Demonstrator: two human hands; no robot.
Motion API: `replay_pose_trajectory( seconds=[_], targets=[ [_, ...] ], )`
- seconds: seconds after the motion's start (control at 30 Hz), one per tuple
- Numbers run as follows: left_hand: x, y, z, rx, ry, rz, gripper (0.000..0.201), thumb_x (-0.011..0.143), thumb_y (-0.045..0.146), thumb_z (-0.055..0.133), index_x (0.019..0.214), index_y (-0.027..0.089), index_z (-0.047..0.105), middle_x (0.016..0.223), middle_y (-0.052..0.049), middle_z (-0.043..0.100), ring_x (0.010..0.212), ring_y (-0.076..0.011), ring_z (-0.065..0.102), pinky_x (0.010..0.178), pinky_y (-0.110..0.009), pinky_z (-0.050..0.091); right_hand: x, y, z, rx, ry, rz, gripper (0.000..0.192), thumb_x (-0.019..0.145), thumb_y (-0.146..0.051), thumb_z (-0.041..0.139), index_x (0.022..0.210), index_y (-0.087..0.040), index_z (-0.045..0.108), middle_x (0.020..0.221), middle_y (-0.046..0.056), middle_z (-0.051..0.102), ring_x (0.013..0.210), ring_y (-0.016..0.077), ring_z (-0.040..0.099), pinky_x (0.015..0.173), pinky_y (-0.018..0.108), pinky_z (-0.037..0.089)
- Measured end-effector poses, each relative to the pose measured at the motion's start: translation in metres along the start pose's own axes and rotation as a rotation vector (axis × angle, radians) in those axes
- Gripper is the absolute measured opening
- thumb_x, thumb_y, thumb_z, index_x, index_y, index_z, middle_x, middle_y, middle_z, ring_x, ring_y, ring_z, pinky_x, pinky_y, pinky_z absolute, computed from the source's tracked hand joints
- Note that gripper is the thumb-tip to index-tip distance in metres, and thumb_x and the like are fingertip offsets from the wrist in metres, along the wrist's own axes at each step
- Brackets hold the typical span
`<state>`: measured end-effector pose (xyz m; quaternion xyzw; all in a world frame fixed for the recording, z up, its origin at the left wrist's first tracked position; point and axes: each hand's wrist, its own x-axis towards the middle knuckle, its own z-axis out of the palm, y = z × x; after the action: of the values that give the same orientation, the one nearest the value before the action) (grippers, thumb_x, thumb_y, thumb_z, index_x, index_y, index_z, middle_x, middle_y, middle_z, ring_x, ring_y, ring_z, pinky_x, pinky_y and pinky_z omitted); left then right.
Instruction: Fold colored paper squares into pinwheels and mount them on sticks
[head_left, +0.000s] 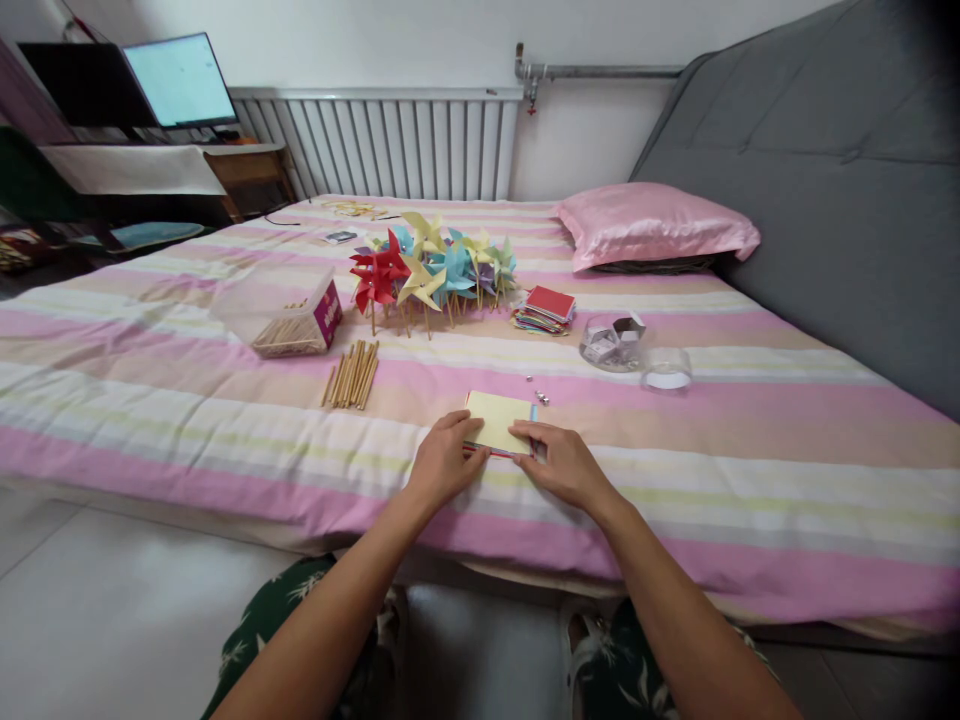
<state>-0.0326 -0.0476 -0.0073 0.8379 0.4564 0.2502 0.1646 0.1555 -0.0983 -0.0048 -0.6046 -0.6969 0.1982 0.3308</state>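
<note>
A small stack of coloured paper squares (498,420), pale yellow on top with red and blue edges showing, lies near the front of the bed. My left hand (444,458) grips its left edge between thumb and fingers. On the opposite side my right hand (561,462) holds the right edge in the same way. Just beyond the stack are several small silvery bits (541,398), too small to name. A bundle of short wooden sticks (352,376) lies to the left. Farther back, several paper pinwheels (435,265) in red, yellow, blue and purple stand upright together.
A clear plastic box (289,325) of sticks stands at left. Another pile of coloured paper (546,310) sits right of the pinwheels. Near it are a clear round container (611,342) and a tape roll (666,370). A pink pillow (656,225) lies by the grey headboard (810,170).
</note>
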Motion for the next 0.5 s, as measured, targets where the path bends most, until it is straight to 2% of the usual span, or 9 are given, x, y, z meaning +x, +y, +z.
replay_pose_trajectory(
  seconds=[0.17,0.27,0.37,0.5],
  targets=[
    [0.0000,-0.0014,0.0012,0.014,-0.007,0.011,0.038,0.076,0.027,0.061,0.110,0.011,0.063,0.120,-0.017,0.059,0.115,-0.0272,0.054,0.097,-0.040,0.045,-0.0004,-0.0015,-0.0012,0.019,-0.006,0.019,0.034,0.074,-0.019,0.063,0.107,-0.015,0.067,0.116,0.011,0.066,0.109,0.0233,0.061,0.097,0.037,0.046],
    [-0.0001,-0.0021,0.0017,0.013,0.003,0.016,0.037,0.075,0.026,0.061,0.110,0.013,0.063,0.120,-0.016,0.060,0.114,-0.0269,0.055,0.096,-0.040,0.045,-0.0005,-0.0013,-0.0012,0.032,0.000,0.012,0.033,0.074,-0.018,0.062,0.107,-0.017,0.067,0.115,0.010,0.066,0.108,0.0226,0.061,0.097,0.037,0.046],
    [-0.0003,-0.0022,0.0019,0.005,0.011,0.014,0.036,0.075,0.026,0.062,0.109,0.015,0.063,0.120,-0.014,0.060,0.114,-0.0263,0.055,0.096,-0.040,0.045,-0.0006,-0.0008,-0.0009,0.037,0.015,0.005,0.032,0.075,-0.022,0.062,0.106,-0.019,0.068,0.113,0.008,0.068,0.106,0.0228,0.062,0.095,0.038,0.047],
    [-0.0003,-0.0016,0.0018,0.011,0.003,0.012,0.038,0.075,0.025,0.062,0.110,0.012,0.063,0.120,-0.017,0.059,0.114,-0.0266,0.055,0.097,-0.039,0.045,-0.0009,-0.0004,0.0002,-0.008,0.019,-0.004,0.035,0.074,-0.026,0.064,0.107,-0.019,0.067,0.112,0.009,0.068,0.103,0.0243,0.063,0.092,0.040,0.049]
  ],
)
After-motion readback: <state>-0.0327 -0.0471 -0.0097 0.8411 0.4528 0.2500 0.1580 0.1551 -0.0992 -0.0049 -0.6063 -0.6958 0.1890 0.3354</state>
